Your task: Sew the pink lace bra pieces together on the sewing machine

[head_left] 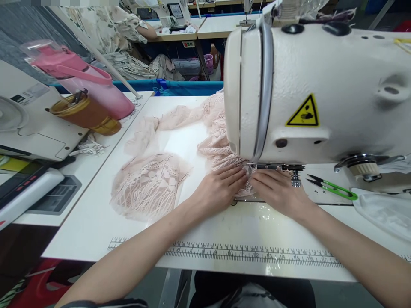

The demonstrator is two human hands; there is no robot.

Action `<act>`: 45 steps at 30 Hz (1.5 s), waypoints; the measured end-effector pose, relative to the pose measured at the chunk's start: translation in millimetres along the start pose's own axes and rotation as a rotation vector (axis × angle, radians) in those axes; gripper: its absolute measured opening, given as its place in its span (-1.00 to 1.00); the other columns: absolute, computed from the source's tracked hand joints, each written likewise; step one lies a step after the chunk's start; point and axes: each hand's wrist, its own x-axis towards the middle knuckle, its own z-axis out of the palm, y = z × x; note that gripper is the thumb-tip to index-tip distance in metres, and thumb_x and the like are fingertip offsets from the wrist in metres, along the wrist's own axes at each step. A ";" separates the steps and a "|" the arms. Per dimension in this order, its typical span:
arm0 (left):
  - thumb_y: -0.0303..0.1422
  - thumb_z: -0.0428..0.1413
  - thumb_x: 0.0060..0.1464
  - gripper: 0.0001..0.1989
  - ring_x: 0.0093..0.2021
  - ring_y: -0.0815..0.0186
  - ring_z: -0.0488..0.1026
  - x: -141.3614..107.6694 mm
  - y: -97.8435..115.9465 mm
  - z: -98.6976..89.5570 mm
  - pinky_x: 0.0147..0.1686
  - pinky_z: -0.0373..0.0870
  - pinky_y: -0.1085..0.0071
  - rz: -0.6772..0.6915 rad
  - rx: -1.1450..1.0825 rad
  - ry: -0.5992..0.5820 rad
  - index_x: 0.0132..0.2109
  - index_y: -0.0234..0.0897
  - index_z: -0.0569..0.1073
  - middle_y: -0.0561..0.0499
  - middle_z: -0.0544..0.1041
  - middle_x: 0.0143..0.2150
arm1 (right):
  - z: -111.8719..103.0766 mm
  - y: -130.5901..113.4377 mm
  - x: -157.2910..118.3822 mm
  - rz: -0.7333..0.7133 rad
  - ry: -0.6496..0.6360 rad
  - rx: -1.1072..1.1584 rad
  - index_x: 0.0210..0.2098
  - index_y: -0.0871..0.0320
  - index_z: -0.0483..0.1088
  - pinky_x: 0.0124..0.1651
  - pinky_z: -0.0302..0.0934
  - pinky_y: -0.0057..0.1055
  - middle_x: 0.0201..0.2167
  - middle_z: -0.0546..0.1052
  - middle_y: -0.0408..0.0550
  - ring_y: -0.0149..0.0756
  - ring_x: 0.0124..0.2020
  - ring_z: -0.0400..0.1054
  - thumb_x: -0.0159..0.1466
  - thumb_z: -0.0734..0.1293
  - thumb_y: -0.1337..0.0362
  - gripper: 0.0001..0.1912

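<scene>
Left hand (221,186) and right hand (278,190) are lying open, pressing pink lace fabric (150,184) flat beside the sewing machine (317,90) foot, keeping it taut

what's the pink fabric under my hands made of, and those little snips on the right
Fabric: looks like sheer lace, matte pale pink, with an openwork pattern the white table shows through. Snips: dark, probably metal blades with a glossy green handle, likely plastic.

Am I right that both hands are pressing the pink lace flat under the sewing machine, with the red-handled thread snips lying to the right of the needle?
Not quite: the head view shows the thread snips have green handles, not red. The rest holds: the left hand and right hand press the pink lace flat under the sewing machine.
</scene>
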 end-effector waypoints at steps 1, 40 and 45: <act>-0.55 -0.12 0.23 -0.65 0.09 0.20 0.47 0.0 -1.1 -0.2 0.14 0.43 0.19 0.002 0.002 0.002 0.03 -0.45 0.49 -0.13 0.52 0.05 | 0.6 -2.0 0.3 -0.009 0.006 -0.001 -0.19 0.10 0.45 -0.15 0.22 -0.42 -0.23 0.58 -0.11 -0.37 -0.16 0.40 0.32 0.20 0.49 -0.76; -0.43 -0.03 0.11 -0.57 0.17 0.11 0.40 2.7 7.8 0.8 0.23 0.31 0.10 -0.105 -0.054 -0.059 0.11 -0.47 0.43 -0.20 0.49 0.11 | 0.2 -0.6 0.2 -0.111 0.073 -0.056 -0.23 0.19 0.43 -0.07 0.23 -0.41 -0.21 0.58 -0.13 -0.41 -0.13 0.42 0.31 0.18 0.58 -0.75; -0.41 -0.04 0.16 -0.59 0.15 0.09 0.42 4.4 10.3 1.3 0.20 0.33 0.09 -0.102 -0.028 -0.051 0.11 -0.47 0.43 -0.21 0.48 0.11 | -4.3 -0.6 -2.3 -0.024 0.102 -0.138 -0.23 0.14 0.44 -0.41 0.01 -0.39 -0.24 0.59 -0.21 -0.48 -0.24 0.41 0.28 0.20 0.57 -0.73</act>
